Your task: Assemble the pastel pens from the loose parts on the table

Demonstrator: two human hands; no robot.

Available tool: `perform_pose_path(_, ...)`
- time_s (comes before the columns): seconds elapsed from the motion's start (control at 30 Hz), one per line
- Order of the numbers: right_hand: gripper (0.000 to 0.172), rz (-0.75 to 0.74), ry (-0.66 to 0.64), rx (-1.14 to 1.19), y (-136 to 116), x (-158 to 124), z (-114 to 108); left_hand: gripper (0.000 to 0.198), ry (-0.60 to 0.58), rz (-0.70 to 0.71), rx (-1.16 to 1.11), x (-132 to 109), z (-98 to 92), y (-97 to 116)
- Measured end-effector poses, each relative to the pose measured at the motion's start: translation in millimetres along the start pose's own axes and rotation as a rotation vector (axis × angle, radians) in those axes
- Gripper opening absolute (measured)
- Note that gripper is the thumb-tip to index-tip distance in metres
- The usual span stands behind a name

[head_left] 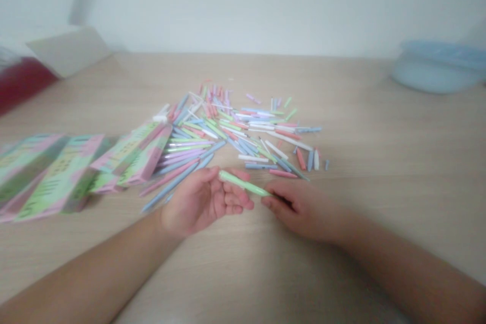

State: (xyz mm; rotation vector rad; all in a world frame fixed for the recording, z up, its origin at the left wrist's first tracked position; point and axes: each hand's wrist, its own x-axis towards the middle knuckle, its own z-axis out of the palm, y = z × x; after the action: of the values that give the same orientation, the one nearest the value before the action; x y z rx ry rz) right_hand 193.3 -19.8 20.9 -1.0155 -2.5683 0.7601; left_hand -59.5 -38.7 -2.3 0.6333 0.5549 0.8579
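- Had a pale tabletop [357,126] underneath, presumably for one flat support within reach.
- Had loose pens [266,126] spread beyond both hands, probably for easy picking out by colour.
- Had a blue container [436,68] at far right, well apart, likely out of the elbows' way.
- Had printed cartons [61,177] lying at left, some overlapping, perhaps to save room.
- Held the left hand [201,200] palm up, grip half open, fingers loosely curled; could not tell about contact.
- Pinched the green pen [243,183] by its right end in the right hand [304,207], thumb-and-finger grip closed, near side of the heap, apparently to leave the left end free.
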Motion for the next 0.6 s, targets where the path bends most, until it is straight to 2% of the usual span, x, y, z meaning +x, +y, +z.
perform_pose_path(0.17,0.030,0.007,-0.016,0.002,0.4,-0.2,1.5,0.039,-0.012,-0.010,-0.006,-0.3,2.8,0.0)
perform_pose_path(0.33,0.029,0.002,-0.010,0.001,0.1,-0.3,1.6,0.067,-0.057,-0.038,0.008,-1.9,3.2,0.6)
perform_pose_path(0.4,0.029,0.006,0.000,0.004,1.0,-0.3,1.8,0.073,-0.071,-0.042,0.006,-2.0,2.6,0.6)
perform_pose_path(0.6,0.029,0.001,-0.005,0.019,5.0,-0.6,3.1,0.049,-0.075,-0.028,-0.027,-1.3,3.9,-0.6)
